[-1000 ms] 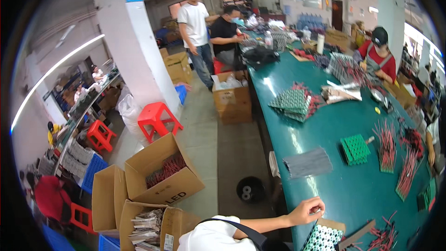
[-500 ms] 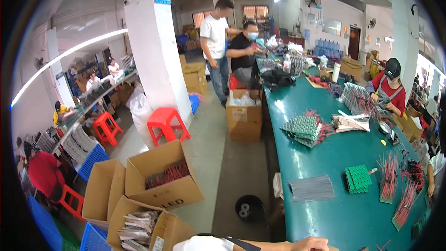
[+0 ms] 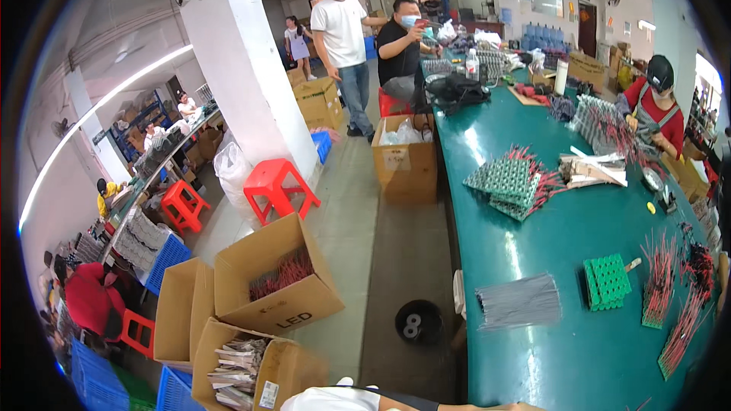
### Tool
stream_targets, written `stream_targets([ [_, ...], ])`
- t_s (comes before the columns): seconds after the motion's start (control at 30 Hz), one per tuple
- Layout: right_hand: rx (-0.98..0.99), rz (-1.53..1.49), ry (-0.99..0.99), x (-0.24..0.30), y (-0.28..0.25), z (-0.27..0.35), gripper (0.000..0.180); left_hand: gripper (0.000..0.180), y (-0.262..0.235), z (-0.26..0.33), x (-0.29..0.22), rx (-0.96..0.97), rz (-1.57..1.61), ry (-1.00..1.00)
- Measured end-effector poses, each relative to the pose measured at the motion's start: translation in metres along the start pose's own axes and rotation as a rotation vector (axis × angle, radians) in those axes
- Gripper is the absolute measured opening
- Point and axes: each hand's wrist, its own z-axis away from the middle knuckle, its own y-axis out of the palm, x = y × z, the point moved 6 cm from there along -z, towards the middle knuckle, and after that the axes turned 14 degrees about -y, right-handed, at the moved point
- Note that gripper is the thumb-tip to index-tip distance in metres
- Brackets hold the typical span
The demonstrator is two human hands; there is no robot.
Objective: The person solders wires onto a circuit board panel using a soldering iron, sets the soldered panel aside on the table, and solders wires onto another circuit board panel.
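At the bottom edge my left arm reaches rightward, its white sleeve [image 3: 327, 398] crossed by a black strap. Only a thin sliver of my left hand [image 3: 516, 407] shows over the near edge of the green table [image 3: 495, 365], and its fingers are cut off. My right hand is out of the picture. The thing nearest to the left hand is a flat row of thin grey wires [image 3: 519, 301]. To its right stands a stack of green gridded boards [image 3: 607, 282]. Beyond it lie bunches of red wires on boards [image 3: 659, 289].
More gridded boards with red wires [image 3: 506, 183] and pale strips [image 3: 594, 170] lie farther up the table. A worker in red [image 3: 661, 114] sits at the right; two people are at the far end. On the left stand open cartons [image 3: 278, 297], a red stool [image 3: 278, 186] and a black bin [image 3: 419, 323].
The view has shifted, and my left hand, seen closed earlier at the table edge, has mostly dropped out of the picture. The seated person in black has raised a hand; another person appears far behind.
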Motion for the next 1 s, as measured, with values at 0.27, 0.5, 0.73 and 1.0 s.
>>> stream_targets([
  [0.27, -0.041, 0.0, -0.021, 0.005, -0.003, 0.01, 0.024, 0.01, 0.0, 0.006, 0.0, 0.011, -0.019, -0.012],
  [0.5, -0.097, 0.021, -0.056, 0.009, -0.018, 0.037, 0.023, 0.015, 0.021, 0.018, 0.023, 0.139, 0.31, -0.169],
  [0.73, -0.191, 0.147, -0.122, 0.027, -0.043, 0.065, 0.022, 0.005, 0.034, 0.028, 0.038, 0.294, 0.369, -0.386],
  [1.0, -0.268, 0.398, 0.046, 0.061, -0.069, 0.064, 0.037, 0.01, -0.028, 0.011, 0.034, 0.085, -0.087, -0.421],
])
